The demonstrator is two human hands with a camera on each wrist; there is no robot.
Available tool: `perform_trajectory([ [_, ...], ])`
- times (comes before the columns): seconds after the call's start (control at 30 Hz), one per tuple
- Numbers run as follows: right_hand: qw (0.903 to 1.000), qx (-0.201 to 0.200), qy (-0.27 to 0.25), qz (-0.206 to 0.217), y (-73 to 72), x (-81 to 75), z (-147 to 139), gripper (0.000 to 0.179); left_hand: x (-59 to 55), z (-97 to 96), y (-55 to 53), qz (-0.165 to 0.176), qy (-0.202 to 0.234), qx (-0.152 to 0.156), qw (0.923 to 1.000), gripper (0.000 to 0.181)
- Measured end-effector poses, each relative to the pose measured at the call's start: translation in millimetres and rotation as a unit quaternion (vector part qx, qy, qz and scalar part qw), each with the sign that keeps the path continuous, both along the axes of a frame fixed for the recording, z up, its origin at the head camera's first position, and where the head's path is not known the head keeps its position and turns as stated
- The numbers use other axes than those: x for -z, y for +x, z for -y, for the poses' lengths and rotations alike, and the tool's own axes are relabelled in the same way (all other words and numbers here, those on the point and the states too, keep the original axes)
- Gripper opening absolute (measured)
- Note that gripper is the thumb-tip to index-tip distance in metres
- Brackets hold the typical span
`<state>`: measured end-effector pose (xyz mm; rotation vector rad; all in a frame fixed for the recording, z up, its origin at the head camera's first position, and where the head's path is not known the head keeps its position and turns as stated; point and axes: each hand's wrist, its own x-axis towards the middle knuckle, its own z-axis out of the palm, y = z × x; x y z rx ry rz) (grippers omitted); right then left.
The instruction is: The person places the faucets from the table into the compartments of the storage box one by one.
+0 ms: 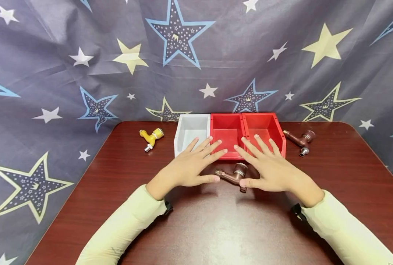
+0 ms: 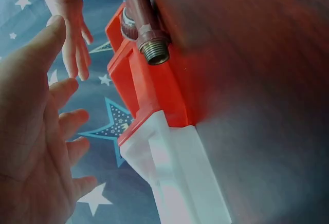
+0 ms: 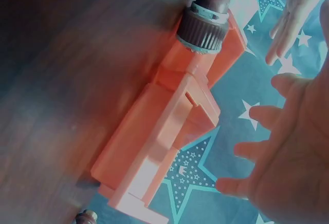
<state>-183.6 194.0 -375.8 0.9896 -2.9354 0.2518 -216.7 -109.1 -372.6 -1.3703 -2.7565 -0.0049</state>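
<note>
Both hands are spread over the table, palms down and holding nothing. My left hand (image 1: 193, 165) reaches in front of the white bin (image 1: 192, 123) and the middle red bin (image 1: 227, 119). Fingers fanned out, my right hand (image 1: 271, 167) overlaps the front of the right red bin (image 1: 262, 121). Between the two thumbs lies a brown tap (image 1: 231, 176) with a ribbed round knob and threaded end; the right thumb overlaps its lower end in the head view. In the left wrist view, the tap's threaded end (image 2: 156, 52) shows; the right wrist view shows its knob (image 3: 203, 29).
On the left of the table lies a yellow tap (image 1: 151, 138). Another brown tap (image 1: 300, 141) lies right of the bins. The three bins stand side by side at the back edge of the dark red wooden table (image 1: 196, 228), against a star-patterned cloth (image 1: 110, 33).
</note>
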Motion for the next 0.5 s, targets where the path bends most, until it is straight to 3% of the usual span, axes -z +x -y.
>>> perform_trajectory([
  [0.1, 1.0, 0.002, -0.007, -0.003, -0.5, -1.8, -2, 0.099, -2.1, -0.5, -1.5, -0.004, -0.004, -0.005, 1.0, 0.082],
  [0.3, 0.9993, -0.008, -0.02, -0.029, -6.0, -5.2, -3, 0.092, -4.9, -1.7, -10.3, -0.049, -0.01, -0.021, 0.9985, 0.072],
  [0.5, 0.9953, -0.019, -0.045, -0.083, -17.1, -10.9, -8, 0.084, -11.0, 1.9, -22.5, -0.088, 0.005, -0.064, 0.994, 0.062],
])
